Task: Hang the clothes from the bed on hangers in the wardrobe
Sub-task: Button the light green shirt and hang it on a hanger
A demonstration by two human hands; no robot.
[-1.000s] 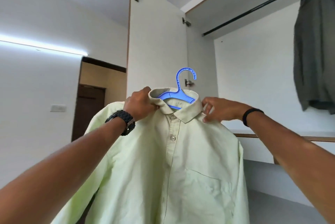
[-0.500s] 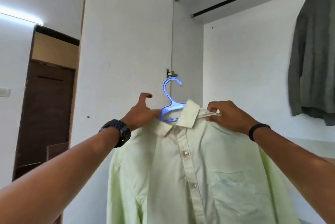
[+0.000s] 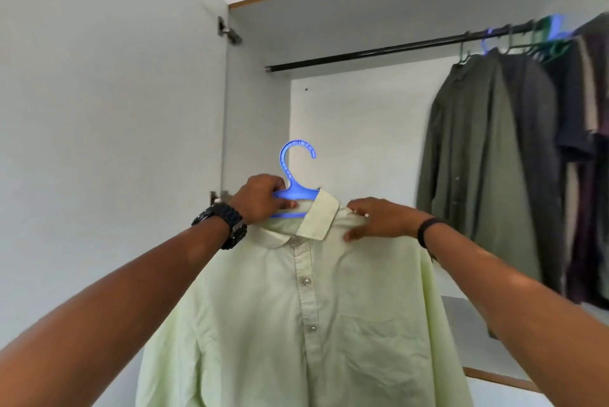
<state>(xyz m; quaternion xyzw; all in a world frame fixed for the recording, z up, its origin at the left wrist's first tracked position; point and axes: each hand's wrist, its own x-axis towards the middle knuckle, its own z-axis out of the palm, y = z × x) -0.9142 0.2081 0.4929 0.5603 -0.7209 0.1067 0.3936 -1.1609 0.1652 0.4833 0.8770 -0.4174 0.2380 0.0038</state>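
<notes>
Gripped by the left hand [image 3: 260,199] at its neck, the blue hanger [image 3: 294,182] is being held, with the pale green shirt [image 3: 306,314] being pinched at its shoulder by the right hand [image 3: 379,219], below and left of the wardrobe rail [image 3: 362,54], hook upward.

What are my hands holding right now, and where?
Left hand grips the blue hanger at its bar; right hand pinches the light green shirt at the shoulder.

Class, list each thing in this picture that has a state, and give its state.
Light green shirt: on the blue hanger, buttoned, not yet on the rail.
Blue hanger: gripped by left hand.
Right hand: pinching the shirt's shoulder.
Wardrobe door: open.
Dark shirts: hanging on rail.
</notes>
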